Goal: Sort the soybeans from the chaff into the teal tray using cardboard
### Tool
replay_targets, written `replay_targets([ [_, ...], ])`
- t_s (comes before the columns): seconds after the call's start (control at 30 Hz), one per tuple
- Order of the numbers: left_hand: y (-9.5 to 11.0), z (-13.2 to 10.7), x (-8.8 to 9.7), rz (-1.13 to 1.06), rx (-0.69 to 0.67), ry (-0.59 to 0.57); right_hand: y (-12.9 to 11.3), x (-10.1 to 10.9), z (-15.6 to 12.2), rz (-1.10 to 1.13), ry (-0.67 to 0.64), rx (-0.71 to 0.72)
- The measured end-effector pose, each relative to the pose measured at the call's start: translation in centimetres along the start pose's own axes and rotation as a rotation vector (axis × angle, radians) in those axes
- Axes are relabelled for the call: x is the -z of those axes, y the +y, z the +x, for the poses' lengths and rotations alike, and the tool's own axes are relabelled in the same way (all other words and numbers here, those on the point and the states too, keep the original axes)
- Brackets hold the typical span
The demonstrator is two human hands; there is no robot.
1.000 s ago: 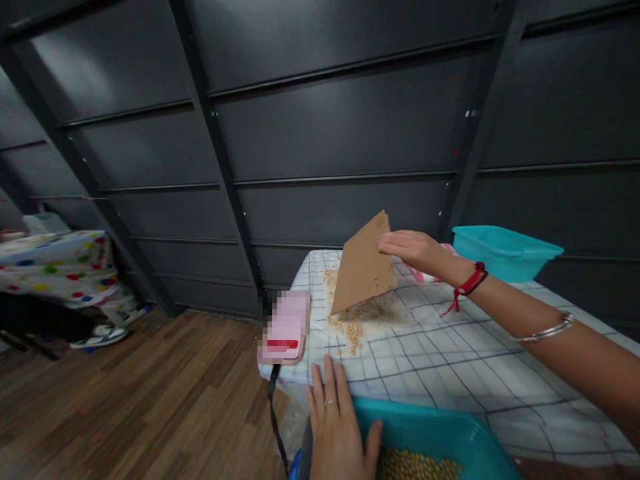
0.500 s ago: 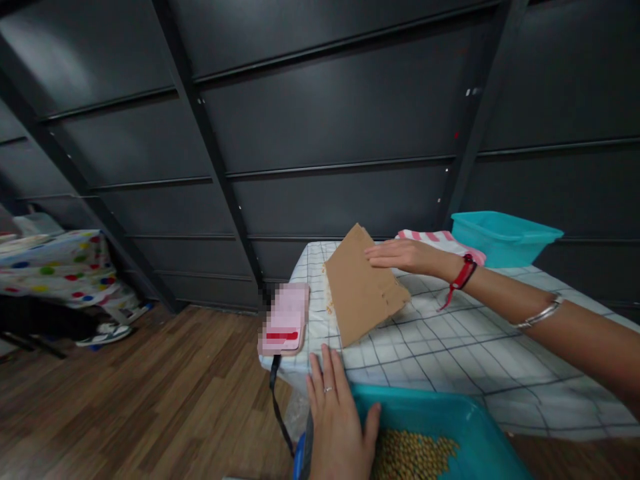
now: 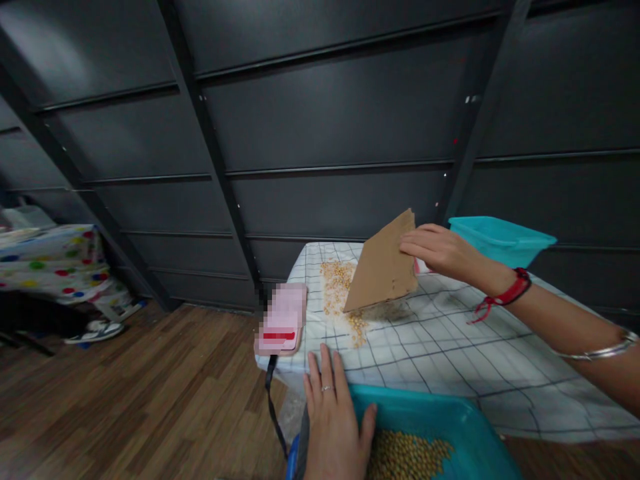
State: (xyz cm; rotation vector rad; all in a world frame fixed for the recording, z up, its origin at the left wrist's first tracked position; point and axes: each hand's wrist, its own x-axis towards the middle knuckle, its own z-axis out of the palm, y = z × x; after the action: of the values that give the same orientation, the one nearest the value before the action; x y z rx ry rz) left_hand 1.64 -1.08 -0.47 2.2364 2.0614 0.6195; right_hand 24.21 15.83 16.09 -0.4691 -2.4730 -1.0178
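Observation:
My right hand point(image 3: 437, 252) grips the right edge of a brown piece of cardboard point(image 3: 383, 267), which is tilted up off the cloth. To its left, yellow soybeans point(image 3: 337, 283) lie scattered on the checked tablecloth point(image 3: 425, 367); some reach below the cardboard's lower corner. My left hand point(image 3: 333, 417) lies flat with fingers outstretched at the left rim of a teal plastic basin point(image 3: 480, 420), thumb over its inside. More beans point(image 3: 407, 457) of the same kind fill the bottom of this basin, brownish in its shade.
A pink phone point(image 3: 284, 319) lies at the table's left edge, a black strap point(image 3: 273, 400) hanging below it. Another turquoise basin point(image 3: 500, 240) stands at the back right. A dark panelled wall point(image 3: 330, 113) rises behind. Far left are a dotted cloth point(image 3: 55, 267) and a person's shoe point(image 3: 95, 331).
My right hand has moved right and lifted the cardboard from nearly flat to a steep tilt, uncovering the beans on the cloth. My left hand has stayed in place.

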Motion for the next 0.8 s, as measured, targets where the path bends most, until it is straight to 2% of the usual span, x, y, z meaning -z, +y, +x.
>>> replay_targets([
  [0.2, -0.2, 0.1, 0.2, -0.028, -0.026, -0.034, -4.3, 3.0, -0.1, -0.281, 0.018, 0.011],
  [0.3, -0.6, -0.1, -0.3, -0.038, -0.067, -0.010, -6.6, 3.5, -0.4, -0.296, 0.048, 0.050],
  [0.43, -0.8, -0.2, -0.6, -0.023, -0.085, 0.012, -8.9, 3.6, -1.0, -0.261, 0.002, 0.045],
  [0.67, 0.0, -0.1, -0.3, 0.013, -0.045, 0.014, -9.7, 2.9, -1.3, -0.014, -0.009, -0.013],
  [0.8, -0.3, -0.2, -0.3, 0.007, -0.070, -0.007, -9.3, 3.1, -1.5, 0.019, 0.021, -0.010],
])
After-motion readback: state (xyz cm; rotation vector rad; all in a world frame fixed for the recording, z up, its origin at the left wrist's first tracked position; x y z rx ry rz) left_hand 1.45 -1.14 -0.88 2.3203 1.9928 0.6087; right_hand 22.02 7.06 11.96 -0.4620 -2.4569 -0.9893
